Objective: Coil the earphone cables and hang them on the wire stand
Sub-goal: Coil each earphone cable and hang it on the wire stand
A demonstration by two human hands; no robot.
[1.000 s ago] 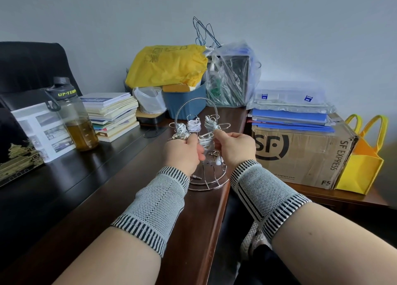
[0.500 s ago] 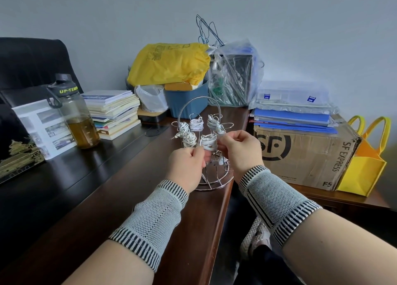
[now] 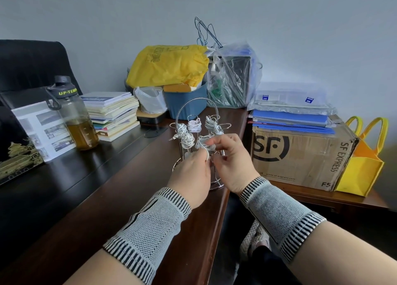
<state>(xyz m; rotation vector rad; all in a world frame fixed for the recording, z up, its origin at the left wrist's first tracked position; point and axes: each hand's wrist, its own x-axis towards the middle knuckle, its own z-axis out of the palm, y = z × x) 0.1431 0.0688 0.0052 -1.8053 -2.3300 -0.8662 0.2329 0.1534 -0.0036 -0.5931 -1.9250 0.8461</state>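
A chrome wire stand (image 3: 196,104) with a looped handle stands at the right edge of the dark wooden desk (image 3: 120,190). Several white coiled earphone cables (image 3: 194,124) hang on its arms. Directly in front of the stand, my left hand (image 3: 191,175) and my right hand (image 3: 232,162) meet at one more white earphone cable (image 3: 204,142). Both hands pinch it, close to a front arm of the stand. My fingers hide most of this coil and the lower part of the stand.
A bottle of amber liquid (image 3: 75,117) and a book stack (image 3: 113,115) sit left of the stand. Behind it are a blue bin (image 3: 184,100) under a yellow bag (image 3: 169,65). An SF Express carton (image 3: 300,156) and yellow tote (image 3: 363,162) stand right.
Both hands have drawn slightly back and down from the stand's arms, still working the same earphone coil. The view has shifted a little to the left.
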